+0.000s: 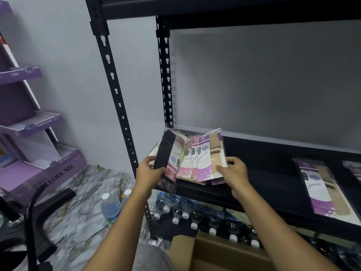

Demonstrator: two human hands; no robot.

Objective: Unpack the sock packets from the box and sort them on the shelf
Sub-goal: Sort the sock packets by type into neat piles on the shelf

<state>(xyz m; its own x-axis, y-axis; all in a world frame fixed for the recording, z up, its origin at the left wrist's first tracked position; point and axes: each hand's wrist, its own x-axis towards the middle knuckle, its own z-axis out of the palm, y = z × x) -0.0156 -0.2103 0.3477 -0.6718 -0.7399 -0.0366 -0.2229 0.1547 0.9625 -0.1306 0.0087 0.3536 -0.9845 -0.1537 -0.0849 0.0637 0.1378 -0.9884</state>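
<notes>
A black metal shelf [263,177] stands against a pale grey wall [58,55], with slotted posts [115,85] rising at its left end. Its dark board is matte and catches a dull sheen along the front edge.

A fanned bundle of sock packets [192,159] sits at the left front corner of that board, partly overhanging the edge. Whether it rests on the board or is held just above it cannot be told. The left hand [150,170] has its grip on the bundle's left side, with the thumb on top of a black-sock packet and the fingers beneath. The right hand [235,172] has its grip on the right side, thumb pressed on a beige-sock packet. The packets between them show pink and purple printed cards.

Further right on the same board a lone packet [320,189] lies flat — purple card, beige sock — well apart from the bundle. The edge of another packet [354,169] shows at the frame's border.

An open cardboard box [214,255] sits low in front of the person. Under the board lie rows of capped water bottles [195,214], and one bottle [110,208] stands on the marble-patterned floor [78,202]. To the left is a purple cardboard display stand [29,153] — tiered and angled.
</notes>
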